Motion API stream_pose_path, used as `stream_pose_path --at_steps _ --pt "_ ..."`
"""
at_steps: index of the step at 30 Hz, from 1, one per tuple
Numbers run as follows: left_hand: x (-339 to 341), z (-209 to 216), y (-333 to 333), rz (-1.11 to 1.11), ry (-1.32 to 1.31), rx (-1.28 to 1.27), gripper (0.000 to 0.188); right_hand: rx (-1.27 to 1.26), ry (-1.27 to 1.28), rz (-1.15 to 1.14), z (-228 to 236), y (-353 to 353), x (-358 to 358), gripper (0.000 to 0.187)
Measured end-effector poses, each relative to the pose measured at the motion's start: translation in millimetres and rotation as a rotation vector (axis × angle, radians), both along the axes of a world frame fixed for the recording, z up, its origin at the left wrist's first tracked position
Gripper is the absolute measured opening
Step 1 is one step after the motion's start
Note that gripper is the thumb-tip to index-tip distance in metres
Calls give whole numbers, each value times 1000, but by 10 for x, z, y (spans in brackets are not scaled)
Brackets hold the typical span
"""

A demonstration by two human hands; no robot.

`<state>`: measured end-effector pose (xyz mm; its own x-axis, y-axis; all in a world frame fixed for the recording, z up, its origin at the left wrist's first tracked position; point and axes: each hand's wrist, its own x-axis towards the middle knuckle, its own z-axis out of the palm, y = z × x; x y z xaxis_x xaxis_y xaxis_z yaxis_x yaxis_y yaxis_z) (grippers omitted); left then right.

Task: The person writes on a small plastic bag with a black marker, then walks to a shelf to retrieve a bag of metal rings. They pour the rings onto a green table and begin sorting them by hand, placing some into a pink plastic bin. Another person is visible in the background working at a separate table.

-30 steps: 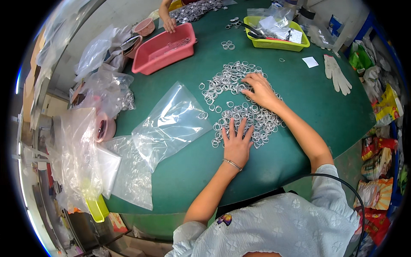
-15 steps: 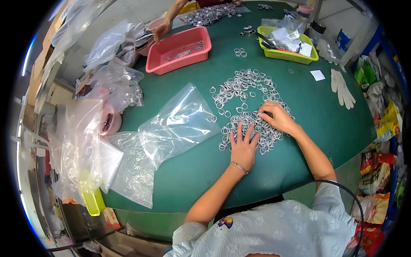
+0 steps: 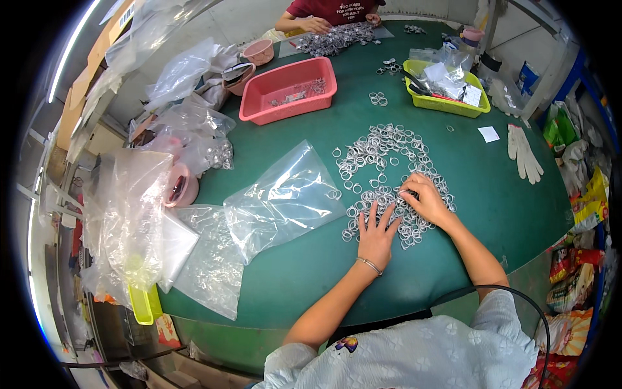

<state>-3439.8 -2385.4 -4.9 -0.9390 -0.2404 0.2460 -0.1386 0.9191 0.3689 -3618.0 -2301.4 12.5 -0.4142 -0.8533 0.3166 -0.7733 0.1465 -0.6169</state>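
A loose pile of small silver metal rings (image 3: 382, 150) spreads over the green tabletop in front of me. My left hand (image 3: 377, 241) lies at the pile's near edge, fingers spread and their tips among the rings; a bracelet circles that wrist. To its right, my right hand (image 3: 424, 200) is bent over the same rings with thumb and fingers drawn together. Whatever sits in that pinch is too hidden to name. A clear plastic bag (image 3: 285, 204) lies flat to the left of the pile, with a few rings at its right edge.
A pink-red basin (image 3: 288, 114) holding a few small parts stands at the far left. A yellow-green basket (image 3: 447, 106) with packets is far right, near a white glove (image 3: 522, 154). Across the table a co-worker (image 3: 330, 16) handles another metal heap (image 3: 337, 40). Plastic bags (image 3: 129, 214) crowd the left.
The co-worker's hand has moved from beside the pink-red basin back to the far heap. My view has tilted slightly, while my hands remain at the ring pile.
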Motion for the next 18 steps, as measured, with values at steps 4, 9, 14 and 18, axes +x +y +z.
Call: stream_pose_path --at_steps 4,9,14,18 --pt "19 10 -8 -1 10 9 41 -43 -21 -23 -42 -10 18 13" --pt "33 -7 -21 -2 26 37 43 -34 5 -2 -40 -18 0 12" --pt "34 -27 -24 1 66 91 41 27 -120 97 83 98 -26 12" --pt "34 0 -67 26 91 126 38 85 -127 221 166 242 -50 13"
